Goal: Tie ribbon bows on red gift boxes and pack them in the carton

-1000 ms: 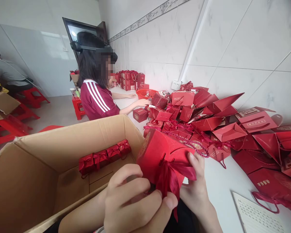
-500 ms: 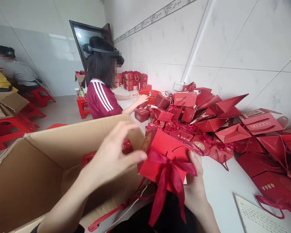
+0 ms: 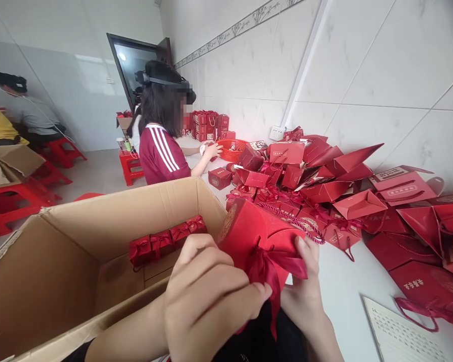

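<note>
A red gift box (image 3: 245, 229) with a gold round print and a twisted cord handle (image 3: 294, 221) is held up in front of me. My right hand (image 3: 305, 271) grips its right side, thumb on top. A dark red satin ribbon (image 3: 274, 266) is tied in a bow on the box's near face. My left hand (image 3: 215, 296) is closed over the ribbon, thumb and finger pinching it near the bow; its fingers hide the bow's left loop. Below the left forearm stands an open cardboard carton (image 3: 124, 206) holding a row of several red boxes with bows (image 3: 168, 241).
Folded red gift boxes (image 3: 294, 176) lie heaped along the wall side of the white table (image 3: 335, 281). A notebook with handwriting (image 3: 403, 332) lies at the right. Ahead, a co-worker in a maroon shirt (image 3: 160, 156) sits by an orange basket (image 3: 232, 151). Red stools (image 3: 130, 168) stand left.
My left hand has moved right and down from beside the box onto the ribbon, and its fingers have closed. The row of boxes in the carton has come into view.
</note>
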The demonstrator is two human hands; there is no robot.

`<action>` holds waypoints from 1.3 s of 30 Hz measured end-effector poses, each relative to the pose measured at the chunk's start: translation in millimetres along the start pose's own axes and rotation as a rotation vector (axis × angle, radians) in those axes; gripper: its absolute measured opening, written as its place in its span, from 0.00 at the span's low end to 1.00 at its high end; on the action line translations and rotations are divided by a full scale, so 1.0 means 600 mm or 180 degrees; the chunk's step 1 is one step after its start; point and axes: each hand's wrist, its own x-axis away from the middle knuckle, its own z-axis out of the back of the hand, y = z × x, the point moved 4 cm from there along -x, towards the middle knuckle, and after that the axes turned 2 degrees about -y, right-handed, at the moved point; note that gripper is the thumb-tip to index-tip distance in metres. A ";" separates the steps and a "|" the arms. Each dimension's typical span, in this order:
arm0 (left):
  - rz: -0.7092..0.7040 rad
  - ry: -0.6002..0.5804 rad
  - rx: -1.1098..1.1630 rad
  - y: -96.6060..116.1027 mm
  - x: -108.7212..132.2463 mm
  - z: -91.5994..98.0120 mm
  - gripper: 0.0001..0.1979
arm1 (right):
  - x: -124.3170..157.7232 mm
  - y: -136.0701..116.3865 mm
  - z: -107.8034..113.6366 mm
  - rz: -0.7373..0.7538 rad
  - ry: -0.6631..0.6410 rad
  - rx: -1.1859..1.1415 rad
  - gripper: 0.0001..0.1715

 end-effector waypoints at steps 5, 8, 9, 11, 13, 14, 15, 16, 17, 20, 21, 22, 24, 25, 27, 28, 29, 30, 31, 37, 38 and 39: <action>0.0043 0.0153 -0.0030 0.019 -0.007 0.001 0.09 | 0.003 -0.001 0.004 0.0018 0.0003 -0.0070 0.49; 0.0466 0.0555 -0.0087 0.023 -0.009 0.000 0.13 | 0.003 -0.003 0.008 0.0037 0.0046 -0.0048 0.48; 0.0485 0.0573 -0.0088 0.026 -0.010 -0.003 0.13 | 0.003 -0.003 0.009 0.0030 0.0061 -0.0024 0.48; 0.0464 0.0574 -0.0080 0.032 -0.009 -0.009 0.13 | 0.003 -0.002 0.011 0.0012 0.0069 0.0005 0.48; 0.0529 0.0704 -0.0052 0.035 -0.007 -0.011 0.13 | 0.003 -0.002 0.011 0.0008 0.0061 0.0005 0.48; 0.0630 0.0828 -0.0047 0.035 -0.005 -0.011 0.13 | 0.003 -0.002 0.012 0.0014 0.0063 0.0003 0.48; 0.0722 0.0915 -0.0035 0.035 -0.004 -0.011 0.14 | 0.003 -0.002 0.012 0.0026 0.0071 0.0002 0.48; 0.0746 0.0934 -0.0025 0.036 -0.003 -0.012 0.14 | 0.003 -0.003 0.013 0.0042 0.0084 0.0007 0.48; 0.0721 0.0904 -0.0023 0.038 -0.003 -0.014 0.14 | 0.003 -0.003 0.014 0.0057 0.0095 0.0018 0.48; 0.0716 0.0904 -0.0038 0.040 -0.004 -0.015 0.14 | 0.003 -0.003 0.015 0.0063 0.0090 0.0063 0.47; 0.0705 0.0912 -0.0030 0.040 -0.005 -0.015 0.14 | 0.003 -0.003 0.015 0.0051 0.0083 0.0075 0.47; 0.0689 0.0922 -0.0019 0.041 -0.005 -0.014 0.15 | 0.003 -0.002 0.015 0.0034 0.0077 0.0085 0.48; 0.0694 0.0930 -0.0006 0.041 -0.005 -0.015 0.17 | 0.004 0.000 0.015 0.0004 0.0072 0.0093 0.48; 0.0697 0.0927 -0.0013 0.041 -0.005 -0.016 0.17 | 0.005 0.000 0.015 -0.0002 0.0076 0.0094 0.48; 0.0690 0.0911 -0.0060 0.041 -0.005 -0.017 0.15 | 0.005 0.001 0.015 0.0010 0.0080 0.0078 0.48; 0.0678 0.0889 -0.0079 0.041 -0.004 -0.019 0.14 | 0.005 0.001 0.016 0.0018 0.0079 0.0061 0.48; 0.0659 0.0869 -0.0057 0.040 -0.003 -0.020 0.13 | 0.005 0.001 0.016 0.0022 0.0081 0.0046 0.48; 0.0638 0.0875 0.0002 0.039 -0.002 -0.020 0.12 | 0.005 0.001 0.017 0.0016 0.0082 0.0036 0.48; 0.0626 0.0895 0.0088 0.038 -0.001 -0.020 0.12 | 0.005 0.001 0.017 0.0003 0.0083 0.0035 0.48; 0.0137 0.0384 0.0352 0.025 -0.001 -0.017 0.07 | 0.003 -0.003 0.020 0.0045 0.0066 0.0059 0.48; 0.0025 0.0208 0.0268 0.022 -0.002 -0.018 0.06 | 0.003 -0.004 0.020 0.0049 0.0066 0.0058 0.48; -0.0053 0.0057 0.0152 0.018 -0.003 -0.020 0.06 | 0.004 -0.003 0.020 0.0038 0.0067 0.0058 0.48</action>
